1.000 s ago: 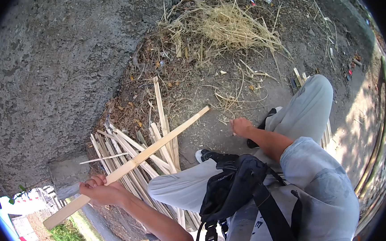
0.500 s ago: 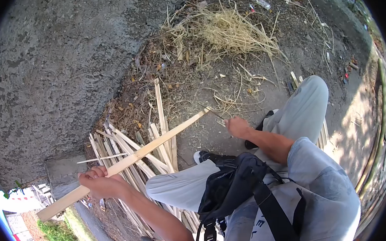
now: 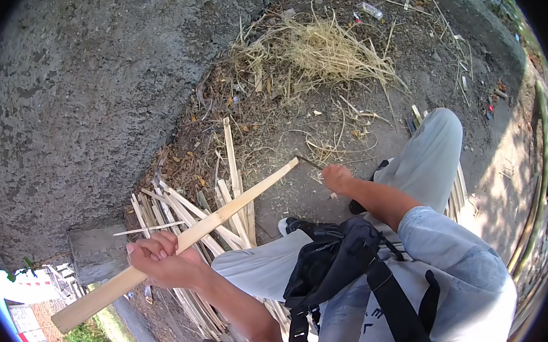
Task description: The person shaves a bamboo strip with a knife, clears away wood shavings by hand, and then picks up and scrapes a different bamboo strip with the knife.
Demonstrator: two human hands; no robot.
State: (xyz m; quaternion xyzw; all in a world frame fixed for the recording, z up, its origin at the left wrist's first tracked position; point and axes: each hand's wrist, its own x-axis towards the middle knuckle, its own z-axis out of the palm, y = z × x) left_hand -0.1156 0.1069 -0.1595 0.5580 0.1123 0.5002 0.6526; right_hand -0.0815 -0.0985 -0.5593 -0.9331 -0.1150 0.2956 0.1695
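Observation:
My left hand (image 3: 171, 262) is closed round a long, flat, pale bamboo strip (image 3: 241, 203), with its fingers curled over the top edge. The strip slants from its wide end at the lower left up to a narrow tip near the middle of the view. My right hand (image 3: 337, 178) is closed on a knife (image 3: 310, 163), whose handle is mostly hidden in the fist. Its thin dark blade meets the strip's narrow tip. Under the strip lies a pile of similar bamboo strips (image 3: 194, 205), running down beside my left leg.
A heap of fine shavings (image 3: 329, 49) lies on the dirt ahead. Rough concrete (image 3: 91, 107) fills the upper left, with a small block (image 3: 95, 246) below it. Long poles (image 3: 538, 184) rest at the far right. A black bag (image 3: 327, 256) sits at my waist.
My left hand has shifted right and slightly down, nearer the middle of the strip. The strip's wide end has dropped a little. The knife stays at the narrow tip.

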